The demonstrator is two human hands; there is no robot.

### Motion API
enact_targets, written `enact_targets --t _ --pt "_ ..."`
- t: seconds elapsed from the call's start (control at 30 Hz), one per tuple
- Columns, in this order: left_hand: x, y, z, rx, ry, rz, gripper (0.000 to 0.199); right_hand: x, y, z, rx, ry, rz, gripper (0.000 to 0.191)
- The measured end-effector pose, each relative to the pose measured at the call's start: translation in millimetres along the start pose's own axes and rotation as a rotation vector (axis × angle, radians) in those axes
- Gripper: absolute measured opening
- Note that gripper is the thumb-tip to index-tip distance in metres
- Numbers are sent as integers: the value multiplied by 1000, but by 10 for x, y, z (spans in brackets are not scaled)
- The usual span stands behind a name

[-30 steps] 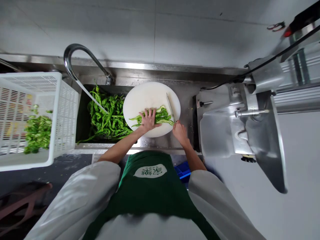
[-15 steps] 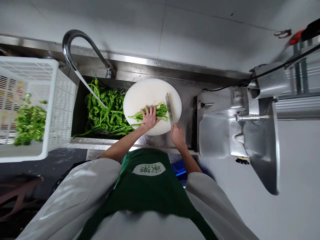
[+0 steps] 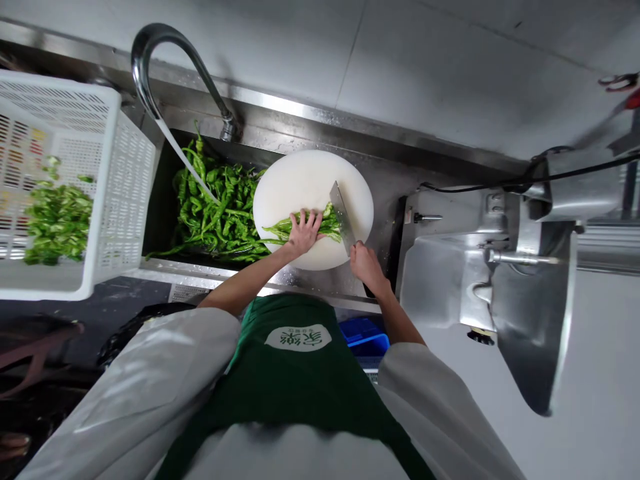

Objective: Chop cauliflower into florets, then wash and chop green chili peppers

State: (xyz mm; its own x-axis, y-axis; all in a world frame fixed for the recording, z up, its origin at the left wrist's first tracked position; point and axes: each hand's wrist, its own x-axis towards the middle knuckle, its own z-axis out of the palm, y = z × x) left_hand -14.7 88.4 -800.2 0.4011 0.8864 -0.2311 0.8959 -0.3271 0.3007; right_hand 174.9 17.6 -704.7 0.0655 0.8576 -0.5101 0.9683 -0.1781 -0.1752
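Note:
A round white cutting board [image 3: 290,177] bridges the sink's right part, with a bunch of long green peppers [image 3: 331,225] lying across it. My left hand [image 3: 303,235] presses down on the bunch, its fingers spread over the peppers. Their tips stick out to the left of that hand, and cut ends show on its right. In my right hand [image 3: 367,265] is the handle of a kitchen knife [image 3: 341,210] with a broad blade. The blade stands against the right end of the bunch, its tip pointing away from me. My right fingers are wrapped round the handle.
Many whole green peppers [image 3: 220,207] fill the sink left of the board, under a curved faucet [image 3: 173,33]. A white plastic basket [image 3: 123,193] holds chopped green peppers [image 3: 60,223] at the far left. On the right stands a metal slicing machine [image 3: 530,307]; a blue bin [image 3: 367,335] sits below.
The view has tilted, shifting the surroundings. The knife has moved left against the cut end of the peppers. My left hand still presses on the bunch.

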Motion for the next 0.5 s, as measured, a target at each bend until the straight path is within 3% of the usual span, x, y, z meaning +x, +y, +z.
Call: enact_targets --t 0.23,0.37,0.5 --pt "-19 -3 -121 -1 -16 -10 81 313 -148 41 36 32 53 35" --pt "-68 -51 -168 0 37 -8 100 126 -105 -64 25 103 39 36" --pt "-94 -75 -129 -34 24 -3 93 -42 -136 -41 15 50 -7 36"
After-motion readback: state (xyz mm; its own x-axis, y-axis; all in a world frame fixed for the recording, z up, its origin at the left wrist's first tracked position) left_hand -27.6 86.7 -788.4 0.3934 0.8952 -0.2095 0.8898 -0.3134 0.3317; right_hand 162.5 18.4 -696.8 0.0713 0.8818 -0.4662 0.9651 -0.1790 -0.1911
